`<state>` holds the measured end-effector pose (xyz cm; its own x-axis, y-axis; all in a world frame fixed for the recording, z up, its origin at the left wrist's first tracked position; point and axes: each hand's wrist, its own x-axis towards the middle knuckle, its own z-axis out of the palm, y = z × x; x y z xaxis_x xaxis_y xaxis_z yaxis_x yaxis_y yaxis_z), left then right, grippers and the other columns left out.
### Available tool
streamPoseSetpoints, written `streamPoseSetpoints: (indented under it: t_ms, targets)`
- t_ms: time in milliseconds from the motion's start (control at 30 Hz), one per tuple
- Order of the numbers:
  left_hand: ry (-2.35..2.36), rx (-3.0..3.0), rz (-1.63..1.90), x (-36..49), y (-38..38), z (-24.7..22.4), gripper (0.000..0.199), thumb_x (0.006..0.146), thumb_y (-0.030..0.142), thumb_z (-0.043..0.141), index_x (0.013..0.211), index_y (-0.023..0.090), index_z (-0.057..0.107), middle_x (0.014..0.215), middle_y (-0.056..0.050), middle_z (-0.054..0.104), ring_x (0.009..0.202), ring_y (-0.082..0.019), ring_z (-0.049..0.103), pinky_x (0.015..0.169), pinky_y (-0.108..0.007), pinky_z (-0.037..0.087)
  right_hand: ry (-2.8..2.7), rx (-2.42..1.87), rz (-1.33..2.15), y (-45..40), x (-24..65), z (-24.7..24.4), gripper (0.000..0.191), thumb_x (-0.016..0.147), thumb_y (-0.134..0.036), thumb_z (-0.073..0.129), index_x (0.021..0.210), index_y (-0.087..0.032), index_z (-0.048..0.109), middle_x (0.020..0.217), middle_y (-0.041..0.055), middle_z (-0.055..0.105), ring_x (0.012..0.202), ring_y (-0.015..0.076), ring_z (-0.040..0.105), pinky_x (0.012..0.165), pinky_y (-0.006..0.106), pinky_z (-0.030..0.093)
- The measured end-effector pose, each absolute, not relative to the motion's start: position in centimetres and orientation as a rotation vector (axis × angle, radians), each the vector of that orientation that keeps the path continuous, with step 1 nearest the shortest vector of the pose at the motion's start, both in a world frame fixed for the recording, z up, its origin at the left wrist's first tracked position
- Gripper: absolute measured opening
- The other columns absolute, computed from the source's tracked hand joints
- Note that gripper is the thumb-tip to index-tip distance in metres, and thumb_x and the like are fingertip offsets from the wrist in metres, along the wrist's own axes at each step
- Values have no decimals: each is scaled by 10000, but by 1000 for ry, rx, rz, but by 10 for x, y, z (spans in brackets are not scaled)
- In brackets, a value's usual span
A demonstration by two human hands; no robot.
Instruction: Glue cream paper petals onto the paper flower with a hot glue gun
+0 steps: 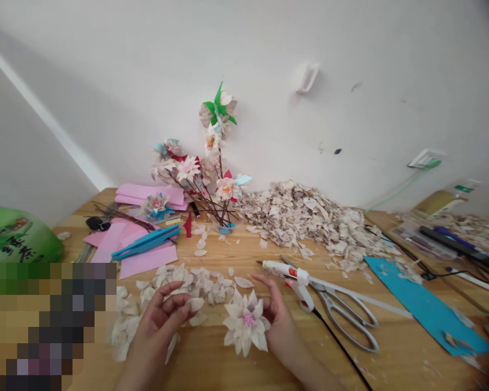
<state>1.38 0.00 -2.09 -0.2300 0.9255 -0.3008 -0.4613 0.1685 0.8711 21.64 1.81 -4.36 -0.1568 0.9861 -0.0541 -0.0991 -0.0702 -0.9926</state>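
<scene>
My left hand pinches a single pale petal between thumb and fingers, at the lower middle. To its right, my right hand holds a white flower with a pink centre by its right side; the fingers behind the bloom are partly hidden. The petal and the flower are apart. Loose petals lie in a heap just beyond both hands, and more lie left of my left hand. A white glue gun with a small red light rests right of my right hand.
Silver scissors lie beside the glue gun, near its black cord. Finished flowers on twigs stand at the back. A large petal pile borders the wall. Pink sheets, blue tweezers and a blue sheet lie around.
</scene>
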Motion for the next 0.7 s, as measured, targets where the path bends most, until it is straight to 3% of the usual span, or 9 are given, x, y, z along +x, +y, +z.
streamPoseSetpoints:
  t_ms: [367,700]
  targets:
    - [1175,529,1379,14,0,-21,515,525,300,814,960,218,552,667,37,678,659,-112,614,643,-197,490,-1335,-1087,1265,16,217,-49,804,586,-107,750,1210,-294,278,663,-74,578,672,167,590,712,298,443]
    - [1183,526,1371,13,0,-19,549,478,323,831,938,215,552,658,37,678,664,-121,616,646,-204,492,-1251,-1016,1391,12,218,-51,895,587,-124,772,1282,-315,241,641,-94,525,567,118,516,628,255,434]
